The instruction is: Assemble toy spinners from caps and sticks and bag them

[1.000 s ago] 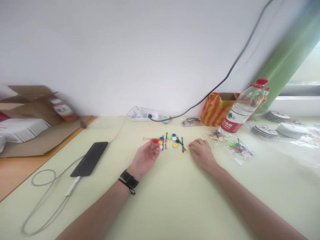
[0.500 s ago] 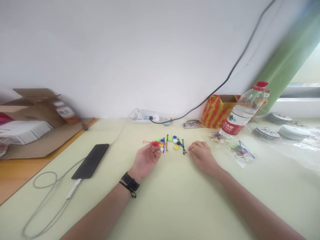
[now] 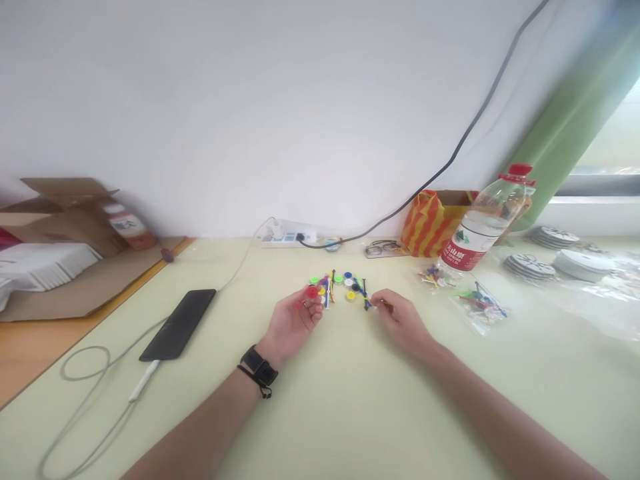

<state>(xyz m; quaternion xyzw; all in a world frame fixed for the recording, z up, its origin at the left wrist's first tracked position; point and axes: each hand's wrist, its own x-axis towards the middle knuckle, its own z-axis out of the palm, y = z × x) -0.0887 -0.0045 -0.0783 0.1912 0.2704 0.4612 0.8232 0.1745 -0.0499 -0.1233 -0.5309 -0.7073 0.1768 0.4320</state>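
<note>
My left hand [image 3: 294, 325], palm turned up, pinches a small red plastic disc [image 3: 311, 292] in its closed fingertips. Just beyond it on the table lie thin coloured plastic sticks [image 3: 328, 292] and a green disc [image 3: 314, 281]. My right hand [image 3: 403, 321] is closed in a pinch beside a second group of crossed sticks [image 3: 365, 297]; whatever sits between its fingertips is too small to make out. Between the hands are loose discs, among them a yellow disc [image 3: 351, 296], a white one and a blue disc [image 3: 348, 275].
Bagged sticks and discs [image 3: 483, 307] lie right, near a water bottle [image 3: 473, 230] and a striped bag [image 3: 425, 223]. A phone [image 3: 179, 325] with a cable is on the left, beside a cardboard box [image 3: 70, 213]. A power strip [image 3: 287, 239] and glasses [image 3: 383, 249] rest by the wall.
My right hand's fingers have curled into a tighter pinch, close to the sticks. The red disc has turned in my left fingers. The whole view has shifted slightly.
</note>
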